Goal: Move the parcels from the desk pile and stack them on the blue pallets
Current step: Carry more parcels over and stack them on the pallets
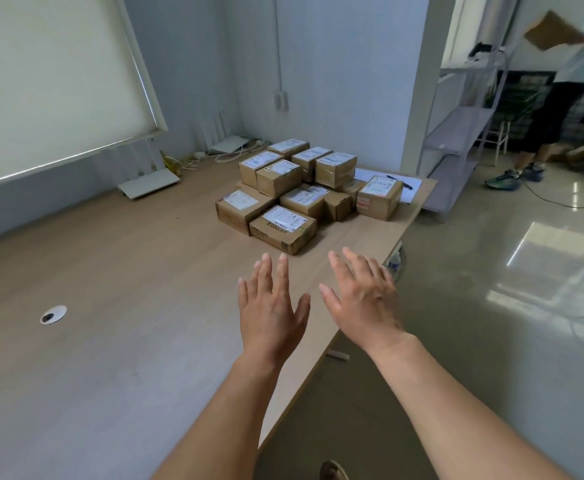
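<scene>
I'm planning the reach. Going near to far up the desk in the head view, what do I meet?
left hand and right hand side by side → nearest parcel at the pile's front → taller parcel stack behind → white router by the far wall.

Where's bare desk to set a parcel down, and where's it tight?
Free: the wide desk stretch left of the pile, out to the grommet; also the strip between the front parcel and the left hand and right hand. Tight: the far right corner, where pile, paper and pen crowd the edge.
</scene>
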{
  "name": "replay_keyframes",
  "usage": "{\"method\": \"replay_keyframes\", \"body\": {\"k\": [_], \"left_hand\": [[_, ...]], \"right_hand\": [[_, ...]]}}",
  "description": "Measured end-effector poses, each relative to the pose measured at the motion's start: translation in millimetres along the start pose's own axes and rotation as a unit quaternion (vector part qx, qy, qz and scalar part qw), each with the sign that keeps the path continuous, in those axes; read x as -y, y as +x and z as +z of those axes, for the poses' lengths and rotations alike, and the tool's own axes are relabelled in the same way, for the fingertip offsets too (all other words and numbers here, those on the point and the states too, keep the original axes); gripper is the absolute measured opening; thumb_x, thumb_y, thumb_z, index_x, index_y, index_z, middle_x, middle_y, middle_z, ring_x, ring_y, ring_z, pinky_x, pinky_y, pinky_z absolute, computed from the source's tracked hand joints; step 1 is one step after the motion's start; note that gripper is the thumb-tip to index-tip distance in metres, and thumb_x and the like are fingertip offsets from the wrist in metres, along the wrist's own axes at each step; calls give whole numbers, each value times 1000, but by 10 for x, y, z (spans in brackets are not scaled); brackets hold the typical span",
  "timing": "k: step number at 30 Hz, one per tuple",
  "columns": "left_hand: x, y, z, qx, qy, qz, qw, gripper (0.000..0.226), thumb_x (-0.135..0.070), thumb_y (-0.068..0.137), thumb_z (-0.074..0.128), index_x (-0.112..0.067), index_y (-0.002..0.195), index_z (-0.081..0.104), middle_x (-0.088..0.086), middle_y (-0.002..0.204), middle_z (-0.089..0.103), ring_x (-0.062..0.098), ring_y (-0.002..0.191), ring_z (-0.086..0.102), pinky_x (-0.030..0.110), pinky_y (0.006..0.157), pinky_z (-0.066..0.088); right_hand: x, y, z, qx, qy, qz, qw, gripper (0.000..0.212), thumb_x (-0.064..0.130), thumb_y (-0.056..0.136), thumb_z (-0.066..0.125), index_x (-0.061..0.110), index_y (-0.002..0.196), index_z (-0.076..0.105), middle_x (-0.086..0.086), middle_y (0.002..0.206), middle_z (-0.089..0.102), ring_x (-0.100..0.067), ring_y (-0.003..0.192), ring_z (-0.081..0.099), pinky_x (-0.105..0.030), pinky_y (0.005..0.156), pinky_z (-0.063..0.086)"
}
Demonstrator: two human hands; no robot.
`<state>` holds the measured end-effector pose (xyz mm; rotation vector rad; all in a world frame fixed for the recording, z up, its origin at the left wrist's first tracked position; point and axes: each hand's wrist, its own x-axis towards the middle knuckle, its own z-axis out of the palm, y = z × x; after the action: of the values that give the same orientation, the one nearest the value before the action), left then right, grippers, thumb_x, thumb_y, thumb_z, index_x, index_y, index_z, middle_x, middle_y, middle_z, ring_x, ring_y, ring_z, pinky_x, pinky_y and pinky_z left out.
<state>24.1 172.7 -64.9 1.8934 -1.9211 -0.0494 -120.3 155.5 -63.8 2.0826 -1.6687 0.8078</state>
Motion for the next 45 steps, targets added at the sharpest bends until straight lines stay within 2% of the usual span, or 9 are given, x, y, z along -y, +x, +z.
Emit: {"method": "replay_keyframes", "body": {"k": [6,14,24,28,31,35,38,45], "left_hand": [[-55,919,278,-14,1,-33,999,70,-51,96,34,-26,150,-1,2,159,-4,17,146,-6,38,118,-4],[17,1983,584,-39,-12,-85,996,71,-51,94,38,-25,151,5,2,159,1,17,146,-2,38,117,-4],[221,2474,797,-37,29,-137,989,70,-52,95,32,-24,151,1,1,159,1,18,146,-3,38,117,-5],[330,2679,891,-13,53,-184,981,71,-54,96,29,-25,150,-4,2,159,-4,18,146,-7,38,118,-4],[357,2931,980,-7,54,-211,976,70,-54,96,29,-24,151,-4,3,159,-4,18,146,-5,34,119,1],[314,3388,1086,-2,56,-239,969,69,-53,97,29,-21,151,0,2,159,1,16,146,-1,31,117,1],[286,3772,1176,2,24,-266,964,69,-52,97,32,-20,151,5,1,159,8,15,146,4,30,116,5],[241,4537,1460,-3,-109,-346,932,65,-47,96,40,-16,149,18,2,155,24,18,142,17,32,113,19]], "right_hand": [[-363,856,546,22,11,-17,1000,54,34,73,76,8,118,62,-19,114,65,-34,98,64,-42,79,52],[-631,1807,1180,52,46,-50,996,53,33,74,75,8,118,62,-18,114,64,-33,102,63,-44,83,51],[-853,2367,1831,116,82,-84,986,52,30,72,78,5,114,63,-20,109,65,-36,98,64,-44,75,53],[-947,2635,2141,149,100,-106,978,52,32,77,74,4,118,61,-20,113,63,-36,101,62,-45,79,52],[-1048,2893,2408,173,122,-116,970,54,34,82,68,5,126,56,-19,122,59,-35,111,57,-45,87,49],[-1175,3334,2716,211,150,-123,958,57,36,93,52,9,141,39,-14,140,45,-28,129,42,-39,101,39],[-1262,3661,2953,233,166,-123,950,58,38,96,46,10,145,31,-11,144,38,-25,132,35,-34,104,34],[-1426,4207,3528,299,180,-77,934,57,39,98,39,8,144,27,-12,142,38,-26,128,37,-34,100,35]]}}
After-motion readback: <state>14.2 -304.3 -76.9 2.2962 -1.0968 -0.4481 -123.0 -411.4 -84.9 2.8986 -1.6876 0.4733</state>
